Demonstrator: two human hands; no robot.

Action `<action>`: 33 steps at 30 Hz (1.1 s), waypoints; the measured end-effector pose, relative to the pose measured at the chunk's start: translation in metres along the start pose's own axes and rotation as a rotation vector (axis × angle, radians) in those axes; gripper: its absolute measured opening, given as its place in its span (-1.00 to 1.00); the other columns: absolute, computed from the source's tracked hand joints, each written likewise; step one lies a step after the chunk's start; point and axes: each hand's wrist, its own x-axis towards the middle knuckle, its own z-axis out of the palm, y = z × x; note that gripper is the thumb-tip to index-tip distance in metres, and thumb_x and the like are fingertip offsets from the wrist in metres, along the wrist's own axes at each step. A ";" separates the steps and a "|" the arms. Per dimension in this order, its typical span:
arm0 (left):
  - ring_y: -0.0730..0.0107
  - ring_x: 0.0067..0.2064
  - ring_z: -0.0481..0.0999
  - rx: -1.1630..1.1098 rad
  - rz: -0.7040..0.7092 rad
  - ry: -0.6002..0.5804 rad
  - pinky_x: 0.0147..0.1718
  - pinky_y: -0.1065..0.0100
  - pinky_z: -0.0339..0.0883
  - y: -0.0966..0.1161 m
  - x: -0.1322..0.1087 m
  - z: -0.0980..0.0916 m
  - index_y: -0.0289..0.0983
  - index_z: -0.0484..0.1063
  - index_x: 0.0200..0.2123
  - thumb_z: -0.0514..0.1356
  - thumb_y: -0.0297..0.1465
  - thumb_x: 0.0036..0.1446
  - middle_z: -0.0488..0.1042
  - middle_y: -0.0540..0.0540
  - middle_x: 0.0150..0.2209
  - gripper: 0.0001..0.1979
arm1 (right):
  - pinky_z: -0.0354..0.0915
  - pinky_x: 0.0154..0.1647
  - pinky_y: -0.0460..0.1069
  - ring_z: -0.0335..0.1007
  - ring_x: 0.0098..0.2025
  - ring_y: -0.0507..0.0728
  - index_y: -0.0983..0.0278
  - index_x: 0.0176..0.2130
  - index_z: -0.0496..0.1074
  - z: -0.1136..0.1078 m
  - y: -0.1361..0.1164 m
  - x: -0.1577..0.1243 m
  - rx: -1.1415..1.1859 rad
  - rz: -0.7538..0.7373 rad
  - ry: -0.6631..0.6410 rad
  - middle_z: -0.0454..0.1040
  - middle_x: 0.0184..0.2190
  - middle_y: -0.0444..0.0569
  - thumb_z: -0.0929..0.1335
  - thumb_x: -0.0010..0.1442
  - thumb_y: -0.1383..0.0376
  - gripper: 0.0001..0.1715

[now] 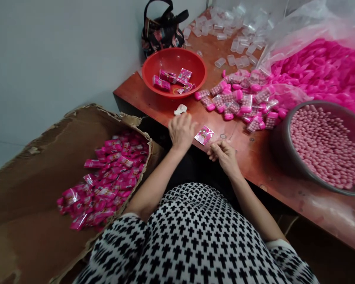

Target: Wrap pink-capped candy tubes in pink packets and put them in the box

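A flat pink printed wrapper (pixel 204 135) lies near the front edge of the table, between my two hands. My left hand (pixel 182 133) is palm down at the table edge, its fingers loosely spread and a little blurred, just in front of a crumpled white wad (pixel 180 109). Whether the fingertips touch the wad is unclear. Just right of the wrapper, my right hand (pixel 224 155) is closed in a pinch, thumb against forefinger. Anything in that pinch is too small to name. Small clear bottles with pink caps (pixel 233 96), filled with pink beads, lie heaped beyond it.
A red bowl (pixel 148 77) holds a few pink packets. At left, a torn cardboard box (pixel 26 185) contains many wrapped pink packets (pixel 112 177). A grey bowl (pixel 288 152) of pink beads stands right, near a bag of pink caps (pixel 322 71). Clear empty containers (pixel 242 43) and a handbag (pixel 162 35) sit behind.
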 end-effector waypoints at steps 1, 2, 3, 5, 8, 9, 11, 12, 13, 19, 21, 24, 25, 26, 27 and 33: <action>-0.04 0.22 0.16 -0.030 -0.052 0.058 0.17 -0.02 -0.06 -0.011 0.016 0.000 -0.21 0.43 0.01 0.11 -0.20 0.19 0.30 -0.22 0.20 -0.62 | 0.24 -0.64 -0.16 0.34 -0.63 -0.06 0.27 -0.44 0.34 -0.002 0.000 -0.001 -0.001 0.000 0.005 0.48 -0.58 -0.15 0.39 0.09 0.01 -0.62; -0.05 0.25 0.11 -0.061 -0.104 0.095 0.17 -0.03 -0.08 -0.023 0.032 0.002 -0.23 0.44 0.00 0.12 -0.21 0.18 0.28 -0.24 0.21 -0.63 | 0.25 -0.64 -0.16 0.34 -0.63 -0.06 0.27 -0.44 0.34 -0.002 0.000 -0.001 -0.003 0.000 0.004 0.48 -0.58 -0.15 0.38 0.09 0.02 -0.63; -0.05 0.24 0.10 -0.084 -0.152 0.100 0.18 -0.04 -0.10 -0.033 0.046 0.004 -0.25 0.47 -0.06 0.14 -0.22 0.17 0.29 -0.25 0.19 -0.66 | 0.25 -0.63 -0.16 0.35 -0.63 -0.06 0.27 -0.44 0.35 -0.002 0.001 -0.002 -0.003 0.002 -0.001 0.48 -0.58 -0.15 0.38 0.10 0.03 -0.64; -0.02 0.18 0.16 -0.104 -0.209 0.054 0.18 -0.05 -0.13 -0.050 0.068 0.011 -0.28 0.52 -0.16 0.18 -0.28 0.16 0.37 -0.24 0.12 -0.75 | 0.25 -0.63 -0.16 0.35 -0.63 -0.06 0.27 -0.44 0.34 -0.001 0.003 -0.003 0.001 0.015 -0.013 0.48 -0.58 -0.15 0.37 0.11 0.02 -0.63; 0.08 0.07 0.24 -0.089 -0.208 0.041 0.14 -0.02 -0.02 -0.061 0.080 0.017 -0.36 0.54 -0.24 0.20 -0.31 0.16 0.46 -0.21 0.02 -0.76 | 0.25 -0.63 -0.16 0.35 -0.63 -0.06 0.27 -0.44 0.33 0.000 0.006 -0.004 0.014 0.039 -0.022 0.49 -0.57 -0.15 0.37 0.10 0.00 -0.62; 0.11 0.05 0.25 -0.077 -0.195 0.062 0.12 0.00 0.04 -0.061 0.079 0.017 -0.39 0.53 -0.24 0.21 -0.30 0.15 0.46 -0.21 0.01 -0.74 | 0.25 -0.64 -0.16 0.34 -0.63 -0.06 0.27 -0.44 0.33 -0.001 0.007 -0.004 0.017 0.045 -0.020 0.49 -0.57 -0.15 0.37 0.10 0.00 -0.61; 0.13 0.07 0.28 -0.069 -0.141 0.119 0.13 0.04 0.10 -0.056 0.067 0.016 -0.43 0.51 -0.18 0.27 -0.29 0.09 0.43 -0.22 0.04 -0.69 | 0.25 -0.63 -0.16 0.34 -0.63 -0.06 0.26 -0.43 0.33 -0.006 0.009 -0.005 0.018 0.052 -0.006 0.49 -0.57 -0.15 0.38 0.09 0.00 -0.61; 0.13 0.10 0.28 -0.081 -0.084 0.133 0.15 0.06 0.11 -0.051 0.057 0.015 -0.41 0.49 -0.12 0.30 -0.30 0.05 0.41 -0.22 0.08 -0.64 | 0.26 -0.62 -0.15 0.35 -0.62 -0.06 0.26 -0.43 0.33 -0.009 0.009 -0.006 0.016 0.053 0.003 0.48 -0.57 -0.15 0.38 0.09 0.01 -0.62; 0.14 0.15 0.27 -0.100 -0.015 0.131 0.18 0.08 0.10 -0.046 0.045 0.014 -0.38 0.46 -0.05 0.33 -0.31 0.02 0.38 -0.21 0.12 -0.57 | 0.26 -0.62 -0.15 0.35 -0.62 -0.06 0.26 -0.44 0.33 -0.012 0.010 -0.007 0.015 0.054 0.013 0.48 -0.57 -0.15 0.38 0.10 0.01 -0.62; 0.11 0.24 0.27 -0.133 0.333 -0.162 0.24 -0.06 0.04 -0.023 -0.024 0.024 -0.23 0.50 -0.10 0.18 -0.28 0.16 0.41 -0.16 0.13 -0.73 | 0.24 -0.61 -0.17 0.33 -0.62 -0.07 0.27 -0.43 0.33 -0.021 0.008 -0.007 0.030 0.060 0.051 0.48 -0.56 -0.16 0.38 0.10 0.01 -0.63; 0.11 0.21 0.32 -0.122 0.289 -0.145 0.23 -0.09 0.02 -0.022 -0.030 0.030 -0.22 0.53 -0.16 0.17 -0.29 0.17 0.45 -0.15 0.08 -0.77 | 0.24 -0.61 -0.16 0.33 -0.61 -0.07 0.26 -0.43 0.32 -0.020 0.006 -0.006 0.029 0.063 0.043 0.48 -0.56 -0.16 0.38 0.08 -0.01 -0.61; 0.14 0.16 0.38 -0.167 0.230 -0.107 0.23 -0.10 0.01 -0.021 -0.029 0.035 -0.20 0.56 -0.23 0.18 -0.32 0.16 0.53 -0.13 -0.01 -0.82 | 0.24 -0.60 -0.16 0.33 -0.60 -0.06 0.25 -0.43 0.30 -0.015 0.006 0.000 0.022 0.057 0.052 0.47 -0.55 -0.16 0.38 0.07 -0.03 -0.59; 0.15 0.15 0.39 -0.199 0.211 -0.090 0.24 -0.10 0.00 -0.020 -0.028 0.035 -0.20 0.56 -0.24 0.19 -0.33 0.15 0.54 -0.13 -0.04 -0.83 | 0.25 -0.59 -0.16 0.33 -0.59 -0.06 0.25 -0.42 0.31 -0.013 0.007 0.003 0.024 0.043 0.077 0.46 -0.54 -0.17 0.38 0.06 -0.03 -0.59; 0.16 0.14 0.40 -0.240 0.188 -0.069 0.24 -0.08 0.01 -0.017 -0.029 0.034 -0.20 0.56 -0.25 0.18 -0.35 0.15 0.55 -0.13 -0.05 -0.84 | 0.26 -0.57 -0.15 0.35 -0.55 -0.05 0.24 -0.38 0.31 -0.011 0.008 0.006 0.032 0.023 0.111 0.46 -0.51 -0.17 0.39 0.05 -0.03 -0.59; 0.18 0.13 0.41 -0.291 0.164 -0.045 0.23 -0.06 0.03 -0.013 -0.030 0.032 -0.20 0.57 -0.24 0.18 -0.36 0.16 0.55 -0.14 -0.05 -0.84 | 0.28 -0.54 -0.15 0.38 -0.50 -0.04 0.24 -0.33 0.32 -0.009 0.009 0.011 0.046 0.002 0.148 0.46 -0.46 -0.16 0.40 0.03 -0.02 -0.59; 0.20 0.13 0.41 -0.623 -0.040 -0.054 0.18 0.11 0.18 0.017 -0.048 0.006 -0.15 0.56 -0.18 0.26 -0.33 0.06 0.52 -0.09 0.00 -0.78 | 0.27 -0.46 -0.12 0.27 -0.51 -0.04 0.20 -0.15 0.25 0.000 0.011 0.035 0.124 -0.040 0.189 0.33 -0.53 -0.28 0.47 -0.08 0.04 -0.43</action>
